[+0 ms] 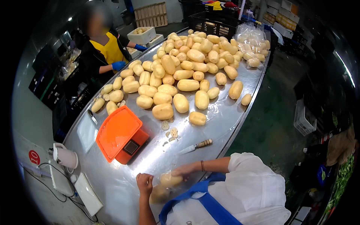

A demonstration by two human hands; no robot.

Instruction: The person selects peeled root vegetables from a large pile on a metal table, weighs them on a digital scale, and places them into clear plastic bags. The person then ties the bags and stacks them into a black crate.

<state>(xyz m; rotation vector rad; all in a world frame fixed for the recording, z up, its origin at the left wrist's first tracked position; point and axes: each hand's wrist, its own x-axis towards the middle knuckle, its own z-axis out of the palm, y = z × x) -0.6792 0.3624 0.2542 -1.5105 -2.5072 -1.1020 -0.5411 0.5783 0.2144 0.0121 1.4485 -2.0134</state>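
At the table's near edge lies a clear plastic bag (175,189) with peeled lotus root segments (159,194) in it. My right hand (184,171) grips a lotus root segment (171,180) at the bag. My left hand (144,182) is closed beside the bag's left side; a pinch on the plastic cannot be made out. A knife with a wooden handle (204,143) lies beyond my right hand, near a few cut lotus root slices (174,132). An orange weighing scale (119,132) stands to the left. Beyond it spreads a large heap of peeled lotus roots (182,74).
The metal table (225,128) bears filled clear bags (251,42) and a black crate (212,24) at its far end. A co-worker in blue gloves (118,65) stands at the far left side. An electric kettle (65,157) and cables are at the left edge.
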